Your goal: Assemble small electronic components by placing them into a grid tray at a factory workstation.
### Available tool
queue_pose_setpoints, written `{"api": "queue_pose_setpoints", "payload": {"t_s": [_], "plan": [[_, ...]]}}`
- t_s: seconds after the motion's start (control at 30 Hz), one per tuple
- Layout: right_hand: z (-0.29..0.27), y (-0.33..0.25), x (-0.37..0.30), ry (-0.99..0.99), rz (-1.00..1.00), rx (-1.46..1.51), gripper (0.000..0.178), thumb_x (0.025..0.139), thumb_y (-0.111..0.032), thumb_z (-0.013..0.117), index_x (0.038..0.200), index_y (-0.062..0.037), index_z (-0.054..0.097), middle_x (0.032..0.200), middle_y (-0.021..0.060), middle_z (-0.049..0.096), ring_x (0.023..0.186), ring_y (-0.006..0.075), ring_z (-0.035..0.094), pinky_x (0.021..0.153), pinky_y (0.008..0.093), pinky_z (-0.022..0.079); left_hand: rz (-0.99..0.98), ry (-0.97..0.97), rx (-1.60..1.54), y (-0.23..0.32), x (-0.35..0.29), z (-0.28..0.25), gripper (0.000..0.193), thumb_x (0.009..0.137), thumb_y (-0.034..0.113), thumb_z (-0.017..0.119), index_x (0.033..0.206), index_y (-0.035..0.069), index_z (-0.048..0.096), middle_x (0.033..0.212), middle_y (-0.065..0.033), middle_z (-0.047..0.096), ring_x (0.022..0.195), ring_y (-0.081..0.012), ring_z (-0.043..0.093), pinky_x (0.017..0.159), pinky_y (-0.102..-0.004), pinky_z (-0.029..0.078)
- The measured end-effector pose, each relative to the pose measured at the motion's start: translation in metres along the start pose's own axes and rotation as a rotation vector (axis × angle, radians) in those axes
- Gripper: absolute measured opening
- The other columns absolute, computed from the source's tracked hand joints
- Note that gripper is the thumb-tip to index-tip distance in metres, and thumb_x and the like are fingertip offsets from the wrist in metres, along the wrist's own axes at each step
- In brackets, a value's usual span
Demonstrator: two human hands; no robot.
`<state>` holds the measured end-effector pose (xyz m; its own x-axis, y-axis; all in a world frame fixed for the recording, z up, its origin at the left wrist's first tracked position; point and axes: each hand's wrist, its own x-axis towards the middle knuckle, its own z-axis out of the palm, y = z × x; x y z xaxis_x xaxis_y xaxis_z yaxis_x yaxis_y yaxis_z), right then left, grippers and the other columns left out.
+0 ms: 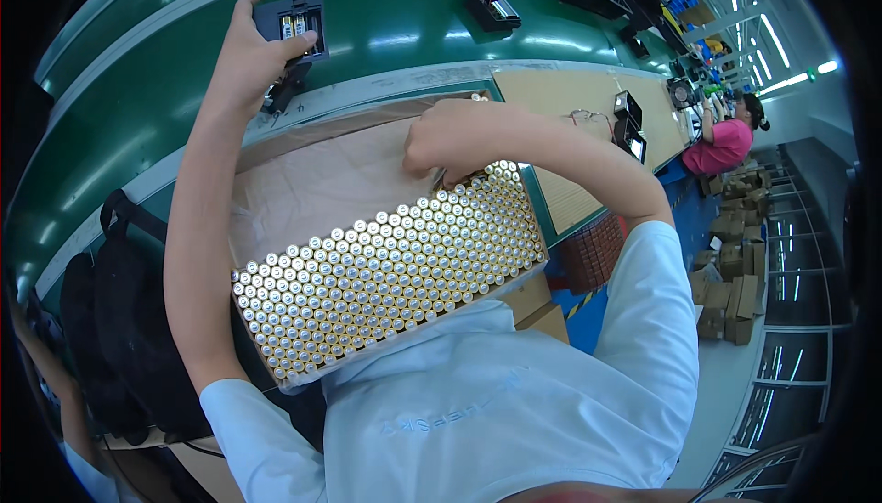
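A black backpack (119,319) sits at the left, stacked cartons (735,273) line the floor at the right, and a person in pink (726,140) works farther along the green conveyor (413,34).

Factory assembly line: green conveyor belt (404,21), stacked cartons (735,292).

The fingertips of the right hand (450,140) are tucked down among the shiny round battery tops in the open brown cardboard box (303,181), so what they pinch cannot be seen. The near edge of the box goes under the light blue shirt (487,393). The left hand (248,57) covers part of the small black plastic battery holder (292,25). The far person in the pink top (721,145) is too small to make out.
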<state>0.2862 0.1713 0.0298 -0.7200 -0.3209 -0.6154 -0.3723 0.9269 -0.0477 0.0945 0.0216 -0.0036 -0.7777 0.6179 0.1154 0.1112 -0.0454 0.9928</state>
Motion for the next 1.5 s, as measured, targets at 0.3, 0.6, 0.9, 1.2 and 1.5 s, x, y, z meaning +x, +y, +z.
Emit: {"api": "queue_pose_setpoints", "payload": {"t_s": [0.3, 0.6, 0.9, 1.2, 1.5], "plan": [[-0.034, 0.024, 0.018, 0.928, -0.166, 0.542, 0.018, 0.078, -0.007, 0.071, 0.096, -0.0083, 0.073, 0.075, 0.0014, 0.069, 0.055, 0.0121, 0.052, 0.054, 0.0247, 0.043, -0.049, 0.030, 0.087, -0.003, 0.003, 0.003, 0.066, 0.082, -0.002, 0.068, 0.140, 0.005, 0.039, 0.116, -0.0217, 0.055, 0.094, -0.0242, 0.062, 0.079, -0.0322, 0.053], [-0.045, 0.060, 0.104, 1.367, 0.195, -0.060, 0.021, 0.086, -0.020, 0.071, 0.102, -0.0071, 0.074, 0.077, 0.0018, 0.061, 0.064, 0.0175, 0.054, 0.059, 0.0285, 0.045, -0.052, 0.128, 0.095, -0.004, 0.007, 0.000, 0.057, 0.085, -0.004, 0.061, 0.138, 0.004, 0.040, 0.118, -0.0229, 0.054, 0.093, -0.0250, 0.061, 0.082, -0.0344, 0.053], [-0.048, 0.069, 0.086, 1.272, 0.159, 0.136, 0.020, 0.087, -0.017, 0.064, 0.104, -0.0098, 0.073, 0.093, 0.0082, 0.064, 0.075, 0.0245, 0.060, 0.068, 0.0330, 0.049, 0.001, 0.217, 0.209, 0.005, 0.021, -0.055, 0.051, 0.087, 0.000, 0.059, 0.134, 0.007, 0.043, 0.114, -0.0229, 0.056, 0.090, -0.0297, 0.062, 0.079, -0.0393, 0.054], [0.002, 0.223, 0.060, 1.119, 0.962, 0.142, 0.052, 0.083, -0.011, 0.056, 0.134, -0.0127, 0.046, 0.121, 0.0178, 0.058, 0.097, 0.0443, 0.064, 0.082, 0.0500, 0.054, -0.036, 0.425, 1.085, -0.004, 0.024, -0.081, 0.038, 0.090, 0.011, 0.054, 0.127, 0.006, 0.048, 0.109, -0.0238, 0.060, 0.091, -0.0395, 0.062, 0.082, -0.0479, 0.051], [-0.034, 0.165, 0.079, 0.905, 0.629, -0.028, 0.015, 0.080, -0.001, 0.057, 0.093, -0.0020, 0.065, 0.107, 0.0145, 0.060, 0.094, 0.0368, 0.061, 0.083, 0.0437, 0.052, 0.517, 0.405, 0.912, -0.021, 0.037, -0.093, 0.035, 0.085, 0.007, 0.058, 0.120, 0.006, 0.056, 0.108, -0.0166, 0.063, 0.107, -0.0344, 0.058, 0.088, -0.0437, 0.049]]}}
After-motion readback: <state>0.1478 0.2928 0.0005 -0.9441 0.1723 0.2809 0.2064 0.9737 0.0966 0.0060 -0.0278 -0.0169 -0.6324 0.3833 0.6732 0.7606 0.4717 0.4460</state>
